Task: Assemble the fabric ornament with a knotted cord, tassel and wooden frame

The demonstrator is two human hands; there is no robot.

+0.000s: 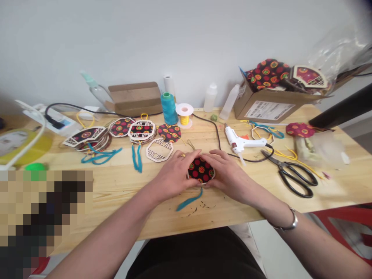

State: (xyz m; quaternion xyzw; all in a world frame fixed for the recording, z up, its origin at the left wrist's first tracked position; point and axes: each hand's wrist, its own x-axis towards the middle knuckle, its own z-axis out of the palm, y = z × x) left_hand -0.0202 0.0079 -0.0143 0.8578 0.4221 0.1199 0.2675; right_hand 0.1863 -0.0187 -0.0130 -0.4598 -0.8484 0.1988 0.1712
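Note:
Between both hands is a patterned fabric piece (201,169), black with red and yellow motifs, with a pale rim showing at its edges. My left hand (178,172) grips its left side, fingers along the top and thumb near the bottom. On the right side my right hand (228,174) holds it the same way. A teal tassel (189,201) hangs from the lower edge onto the wooden table (122,209). An openwork wooden frame (159,150) lies beyond my left hand, near another fabric piece (171,133).
Stacked ornaments (142,131) lie to the left. A white glue gun (242,142) with a black cord and black-handled scissors (296,176) are on the right. Behind stand a teal thread cone (169,110), a yellow spool (184,116), bottles (210,97) and a filled cardboard box (267,106).

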